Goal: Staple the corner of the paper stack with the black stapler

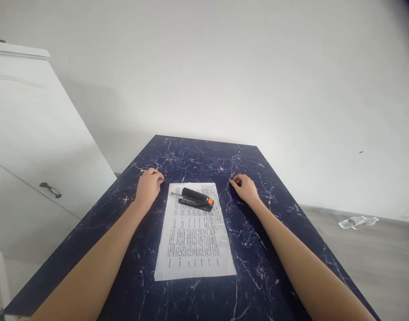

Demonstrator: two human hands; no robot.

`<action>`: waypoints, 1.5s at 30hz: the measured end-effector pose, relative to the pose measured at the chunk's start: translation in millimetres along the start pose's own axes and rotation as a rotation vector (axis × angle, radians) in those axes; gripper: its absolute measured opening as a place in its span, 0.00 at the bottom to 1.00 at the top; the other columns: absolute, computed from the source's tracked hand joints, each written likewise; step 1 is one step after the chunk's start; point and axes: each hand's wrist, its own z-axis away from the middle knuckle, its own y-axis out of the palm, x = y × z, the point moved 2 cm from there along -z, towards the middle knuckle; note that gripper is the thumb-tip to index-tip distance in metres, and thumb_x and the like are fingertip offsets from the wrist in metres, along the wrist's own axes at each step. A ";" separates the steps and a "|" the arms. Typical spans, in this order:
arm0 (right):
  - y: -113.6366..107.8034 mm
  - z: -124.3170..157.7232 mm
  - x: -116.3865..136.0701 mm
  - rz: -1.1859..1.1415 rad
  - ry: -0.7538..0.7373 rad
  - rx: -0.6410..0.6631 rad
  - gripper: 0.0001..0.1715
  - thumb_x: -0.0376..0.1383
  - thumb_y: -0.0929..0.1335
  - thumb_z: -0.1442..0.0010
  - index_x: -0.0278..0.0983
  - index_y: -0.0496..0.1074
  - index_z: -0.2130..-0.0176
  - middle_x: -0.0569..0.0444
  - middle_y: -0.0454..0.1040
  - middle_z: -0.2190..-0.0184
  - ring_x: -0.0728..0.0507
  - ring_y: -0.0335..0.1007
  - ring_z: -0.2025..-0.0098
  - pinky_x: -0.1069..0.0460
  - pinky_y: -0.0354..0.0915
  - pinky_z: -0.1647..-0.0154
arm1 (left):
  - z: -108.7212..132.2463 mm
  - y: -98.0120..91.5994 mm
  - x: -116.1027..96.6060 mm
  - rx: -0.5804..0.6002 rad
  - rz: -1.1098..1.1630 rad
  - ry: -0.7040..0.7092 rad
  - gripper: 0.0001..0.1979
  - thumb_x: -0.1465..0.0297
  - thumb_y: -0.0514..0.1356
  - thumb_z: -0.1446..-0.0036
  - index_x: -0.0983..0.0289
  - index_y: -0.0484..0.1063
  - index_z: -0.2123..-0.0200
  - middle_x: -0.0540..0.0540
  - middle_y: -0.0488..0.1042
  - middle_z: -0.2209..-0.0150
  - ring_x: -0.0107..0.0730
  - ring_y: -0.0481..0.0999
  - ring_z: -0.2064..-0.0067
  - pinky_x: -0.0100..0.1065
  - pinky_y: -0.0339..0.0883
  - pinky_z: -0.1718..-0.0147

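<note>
A black stapler (196,199) with an orange patch on its right end lies across the upper part of a stack of printed paper sheets (194,267). A metal strip juts out from the stapler's left end. My left hand (149,187) rests on the table just left of the sheets' top corner, its fingers loosely curled down and its thumb mostly hidden. On the other side, my right hand (245,187) rests apart from the sheets, thumb and fingers bent toward each other. I see nothing held in either hand, and neither touches the stapler.
The dark blue marble-patterned table (204,160) reaches toward a pale wall (224,76). A white cabinet (40,125) with a dark handle (51,190) stands at the left. Clear plastic packaging (358,222) lies on the grey floor at the right.
</note>
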 end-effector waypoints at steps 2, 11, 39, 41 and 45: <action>0.2 -0.2 -1.0 -0.002 0.004 -0.001 0.09 0.42 0.67 0.40 0.39 0.72 0.66 0.53 0.72 0.69 0.42 0.68 0.64 0.49 0.61 0.59 | 1.7 -4.6 -8.0 0.020 0.118 0.036 0.10 0.71 0.57 0.36 0.60 0.79 0.59 0.58 0.80 0.56 0.47 0.79 0.52 0.43 0.70 0.49; -1.1 -0.2 -0.8 -0.010 0.020 0.005 0.06 0.39 0.67 0.41 0.39 0.70 0.68 0.53 0.74 0.69 0.42 0.69 0.65 0.49 0.61 0.60 | 9.3 -18.4 -24.6 0.155 0.647 0.174 0.10 0.60 0.66 0.41 0.58 0.81 0.61 0.55 0.83 0.58 0.39 0.82 0.56 0.40 0.73 0.49; 0.1 -0.9 -2.6 -0.007 0.004 0.015 0.06 0.39 0.66 0.40 0.40 0.69 0.69 0.53 0.73 0.69 0.42 0.68 0.65 0.48 0.61 0.60 | 8.5 -8.6 -29.8 0.532 0.760 0.211 0.10 0.59 0.70 0.48 0.55 0.85 0.64 0.57 0.83 0.64 0.39 0.81 0.64 0.38 0.74 0.63; 0.0 -0.8 -2.2 -0.005 0.003 0.014 0.06 0.38 0.66 0.40 0.40 0.69 0.69 0.53 0.72 0.69 0.42 0.68 0.64 0.48 0.61 0.60 | 8.6 -8.7 -29.8 0.539 0.760 0.212 0.09 0.59 0.70 0.47 0.55 0.85 0.64 0.57 0.83 0.63 0.39 0.81 0.63 0.39 0.74 0.62; 0.6 -0.7 -2.4 0.000 0.007 0.019 0.06 0.38 0.66 0.40 0.39 0.69 0.68 0.53 0.72 0.69 0.42 0.68 0.65 0.49 0.61 0.60 | 9.4 -9.3 -30.9 0.528 0.766 0.232 0.08 0.59 0.70 0.47 0.56 0.84 0.66 0.58 0.83 0.62 0.40 0.82 0.61 0.40 0.74 0.58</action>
